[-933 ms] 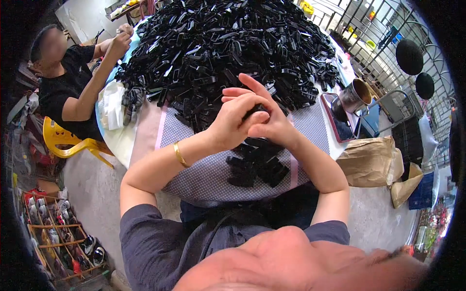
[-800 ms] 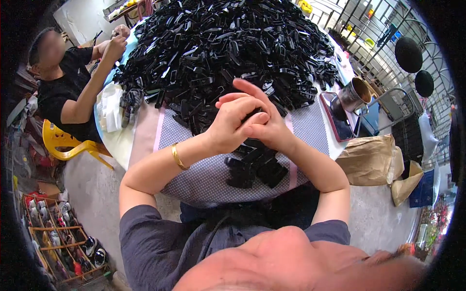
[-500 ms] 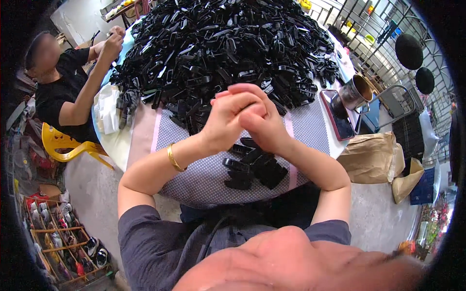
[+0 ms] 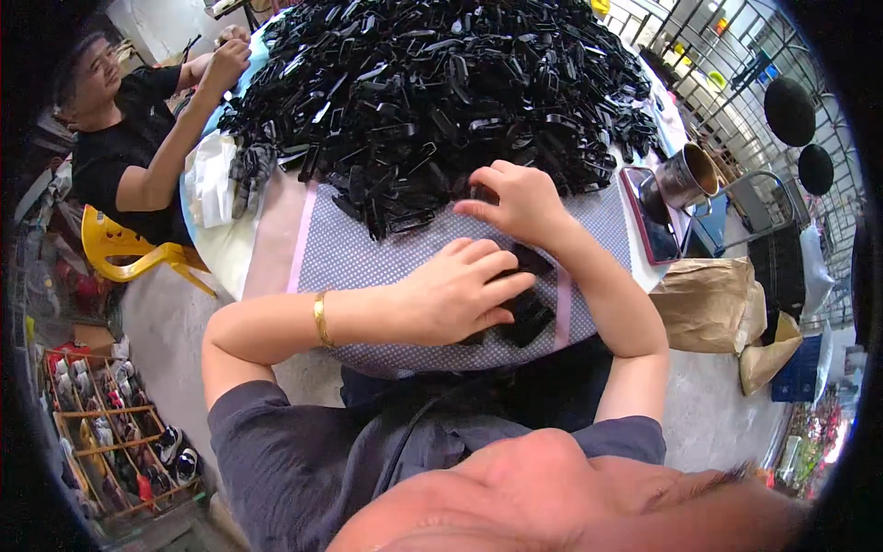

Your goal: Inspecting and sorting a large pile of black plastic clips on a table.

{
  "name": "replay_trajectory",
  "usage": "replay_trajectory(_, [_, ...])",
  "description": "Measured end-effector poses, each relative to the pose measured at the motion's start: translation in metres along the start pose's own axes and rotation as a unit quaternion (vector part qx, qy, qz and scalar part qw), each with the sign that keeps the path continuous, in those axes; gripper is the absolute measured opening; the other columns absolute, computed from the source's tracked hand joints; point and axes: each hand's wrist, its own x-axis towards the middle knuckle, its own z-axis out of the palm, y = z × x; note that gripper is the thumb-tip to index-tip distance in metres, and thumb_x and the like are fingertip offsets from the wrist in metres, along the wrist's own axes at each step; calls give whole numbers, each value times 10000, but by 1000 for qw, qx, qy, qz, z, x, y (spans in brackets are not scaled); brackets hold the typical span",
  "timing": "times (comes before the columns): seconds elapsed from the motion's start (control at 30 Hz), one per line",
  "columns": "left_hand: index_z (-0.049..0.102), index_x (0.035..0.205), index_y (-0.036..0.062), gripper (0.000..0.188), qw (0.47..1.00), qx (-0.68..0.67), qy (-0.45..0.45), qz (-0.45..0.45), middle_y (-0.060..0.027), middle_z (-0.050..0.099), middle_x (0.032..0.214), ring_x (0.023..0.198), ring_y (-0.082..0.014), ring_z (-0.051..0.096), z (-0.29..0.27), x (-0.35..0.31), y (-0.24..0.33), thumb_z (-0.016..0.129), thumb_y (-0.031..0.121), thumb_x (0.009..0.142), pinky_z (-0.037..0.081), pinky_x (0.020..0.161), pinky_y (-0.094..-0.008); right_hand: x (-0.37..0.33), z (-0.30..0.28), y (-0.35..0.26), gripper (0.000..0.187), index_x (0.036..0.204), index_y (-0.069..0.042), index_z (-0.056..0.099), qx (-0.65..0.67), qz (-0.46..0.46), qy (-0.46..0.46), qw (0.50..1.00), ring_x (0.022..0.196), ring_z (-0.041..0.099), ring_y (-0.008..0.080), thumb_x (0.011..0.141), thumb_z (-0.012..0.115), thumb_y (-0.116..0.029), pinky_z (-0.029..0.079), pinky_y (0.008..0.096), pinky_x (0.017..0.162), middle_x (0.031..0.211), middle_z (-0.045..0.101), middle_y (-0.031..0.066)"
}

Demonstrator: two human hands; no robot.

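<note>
My left hand (image 4: 460, 290) is open, palm down and fingers apart, over a small group of black plastic pieces (image 4: 532, 317) by the table's near edge. It partly covers them, and whether it touches them is hidden. At the near edge of a big heap of black plastic pieces (image 4: 414, 101) is my right hand (image 4: 522, 204), its fingers bent and the thumb held apart. Black shows in that gap; I cannot make out whether a piece there is gripped. The pieces are small, glossy and elongated.
A dotted cloth (image 4: 354, 262) covers the round table. At right lie a phone (image 4: 651, 216) and a metal mug (image 4: 685, 175); a brown paper bag (image 4: 708, 299) stands below. Across at left, a co-worker (image 4: 138, 138) sits on a yellow chair (image 4: 115, 248), near white tissue and grey gloves (image 4: 250, 179).
My hands were clasped together above the table and have come apart. The left has dropped toward the small group of pieces; the right has moved to the heap's near edge.
</note>
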Motion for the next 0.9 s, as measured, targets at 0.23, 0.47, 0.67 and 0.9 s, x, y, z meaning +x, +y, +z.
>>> replay_trajectory(0.23, [633, 916, 34, 222, 939, 252, -44, -230, -100, 521, 887, 832, -272, 496, -36, -18, -61, 635, 62, 696, 444, 742, -360, -4, -5, 3, 168, 822, -42, 612, -16, 11, -15, 1000, 715, 613, 290, 716, 608, -171, 493, 361, 640, 785, 611, 116])
replay_trajectory(0.47, [626, 957, 47, 243, 964, 211, 5, -163, -102, 531, 940, 888, -262, 514, -28, -10, -73, 630, 60, 714, 455, 740, -356, 0, -15, 5, 261, 1020, -11, 604, 84, -1, 46, 995, 688, 635, 220, 772, 543, -65, 499, 292, 662, 816, 644, 141])
replay_trajectory(0.67, [595, 996, 13, 233, 970, 70, 116, -203, -125, 541, 922, 878, -298, 536, -21, 16, -74, 580, 46, 766, 450, 771, -371, 3, -19, -1, 140, 958, 29, 617, 336, -18, 92, 937, 730, 568, 80, 824, 576, 14, 472, 187, 661, 968, 570, 55])
replay_trajectory(0.9, [520, 1189, -20, 417, 817, -440, 160, -336, -65, 599, 1006, 863, -104, 575, -34, 13, -84, 602, -18, 780, 478, 786, -224, 3, -11, 4, 138, 972, 46, 610, 467, 111, 39, 876, 757, 609, 117, 872, 564, -38, 507, 221, 624, 1030, 543, 78])
